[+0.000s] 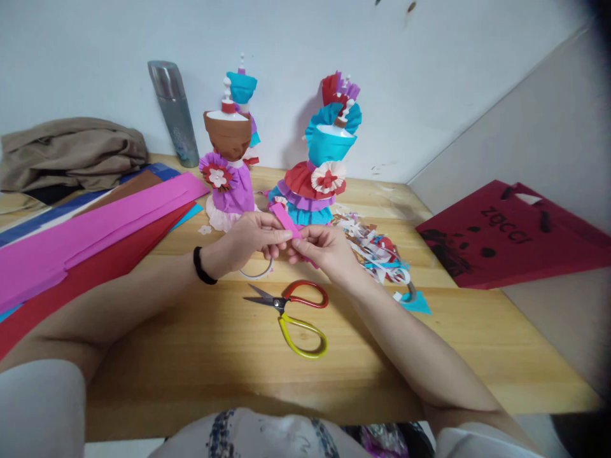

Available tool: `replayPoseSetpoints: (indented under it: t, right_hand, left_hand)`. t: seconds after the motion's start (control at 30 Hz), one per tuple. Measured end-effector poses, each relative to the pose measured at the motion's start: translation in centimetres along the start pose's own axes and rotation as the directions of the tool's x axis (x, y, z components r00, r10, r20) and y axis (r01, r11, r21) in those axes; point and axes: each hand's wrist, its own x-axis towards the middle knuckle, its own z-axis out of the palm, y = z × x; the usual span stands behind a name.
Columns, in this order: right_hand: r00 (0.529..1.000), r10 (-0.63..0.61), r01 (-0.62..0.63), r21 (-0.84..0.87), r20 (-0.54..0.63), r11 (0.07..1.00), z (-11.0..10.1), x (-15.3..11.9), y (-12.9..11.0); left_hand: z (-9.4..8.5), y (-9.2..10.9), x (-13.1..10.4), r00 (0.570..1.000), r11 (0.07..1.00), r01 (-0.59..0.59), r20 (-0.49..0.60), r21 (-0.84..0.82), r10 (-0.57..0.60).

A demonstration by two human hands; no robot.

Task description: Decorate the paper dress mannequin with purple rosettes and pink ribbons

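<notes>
A narrow folded pink paper strip (285, 220) is held between my two hands above the table. My left hand (255, 238) has its thumb and fingers closed on the strip's left side. My right hand (324, 249) pinches its lower right part. Beneath my hands lies a white ring of tape (258, 275), partly hidden. Closer to me are open scissors (279, 304) with one red and one yellow handle. Just behind my hands stand small mannequins dressed in crepe paper, one with a brown top (228, 135), another with a blue top (330, 145).
Pink paper sheets (105, 222) and red ones (119, 264) lie at the left, near a brown cloth (71, 152) and a grey bottle (175, 117). Paper scraps (377, 245) are heaped right of my hands. A red bag (515, 235) stands at the far right.
</notes>
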Motion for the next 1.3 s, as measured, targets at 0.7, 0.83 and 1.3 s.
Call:
replayPoseSetpoints:
  t: [0.7, 0.83, 1.3]
  right_hand:
    - [0.995, -0.093, 0.096, -0.086, 0.032, 0.992, -0.3, -0.3, -0.2]
    - [0.913, -0.407, 0.352, -0.468, -0.018, 0.810, -0.6, -1.0, -0.9]
    - [0.954, -0.296, 0.263, -0.359, -0.039, 0.896, -0.4, -1.0, -1.0]
  left_hand:
    - [0.3, -0.2, 0.0, 0.977, 0.984, -0.169, -0.121, 0.045, 0.174]
    - [0.5, 0.7, -0.5, 0.925, 0.930, -0.344, -0.123, 0.132, 0.360]
    - [0.1, -0.4, -0.2, 0.947, 0.953, -0.301, -0.117, -0.010, 0.298]
